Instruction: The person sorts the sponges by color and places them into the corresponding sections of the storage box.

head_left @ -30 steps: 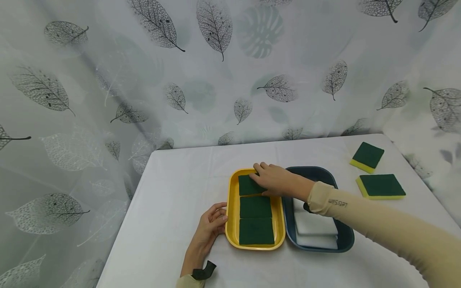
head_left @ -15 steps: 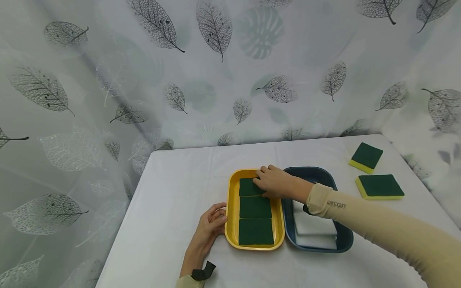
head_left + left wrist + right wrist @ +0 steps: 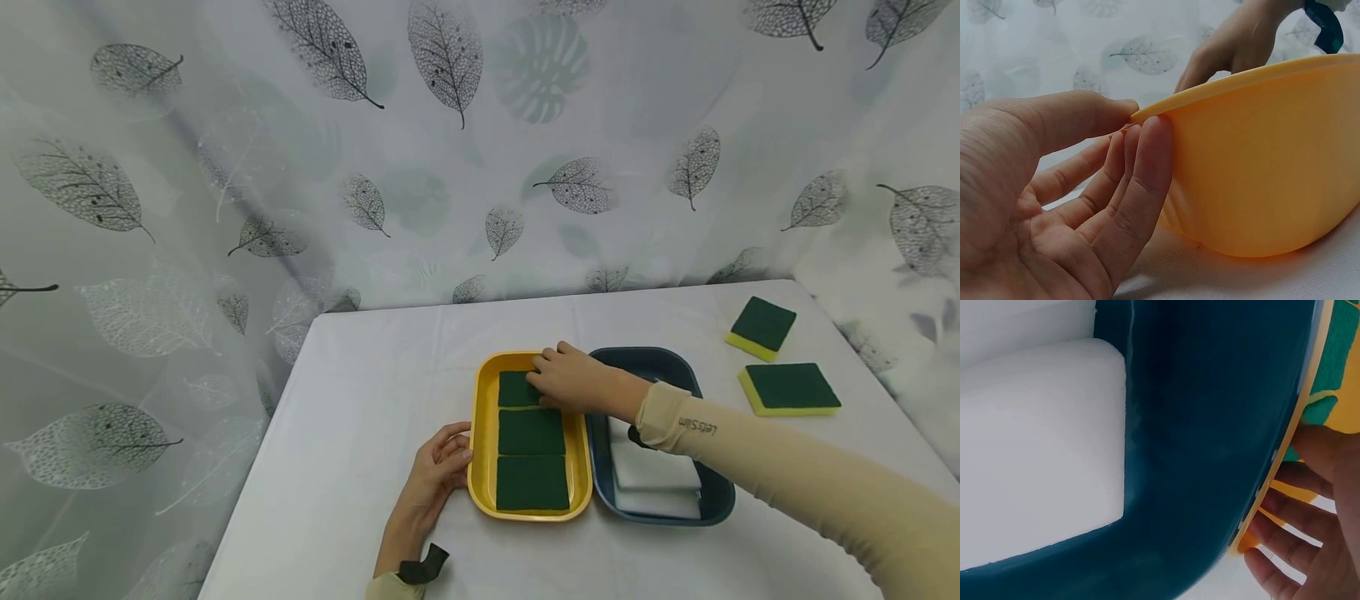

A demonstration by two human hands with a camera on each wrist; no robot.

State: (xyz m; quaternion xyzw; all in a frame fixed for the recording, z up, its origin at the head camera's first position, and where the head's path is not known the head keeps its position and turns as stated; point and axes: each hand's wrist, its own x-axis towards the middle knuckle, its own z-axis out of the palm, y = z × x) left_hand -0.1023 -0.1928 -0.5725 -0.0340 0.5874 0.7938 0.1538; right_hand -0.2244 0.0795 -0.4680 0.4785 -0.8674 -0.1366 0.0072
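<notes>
My left hand (image 3: 435, 467) pinches the left rim of a yellow tray (image 3: 484, 433); in the left wrist view the thumb lies on top and the fingers press the outer wall (image 3: 1260, 169). Three scouring sponges, green side up, form a column in the tray: a near one (image 3: 532, 483), a middle one (image 3: 531, 432) and a far one (image 3: 516, 389). Over the far sponge's right part, my right hand (image 3: 573, 379) holds it with thumb at its near edge and fingers toward its far edge. The hand hides that sponge's right end.
A dark blue tray (image 3: 726, 500) stands against the yellow one on the right, with white foam blocks (image 3: 656, 467) stacked inside. My right forearm crosses above it. Two more green-and-yellow sponges, one farther (image 3: 763, 325) and one nearer (image 3: 793, 389), lie at the table's right.
The far sponge has shifted slightly toward the middle one, narrowing the gap between them. My right hand has moved a little to the right; the left hand stays on the rim.
</notes>
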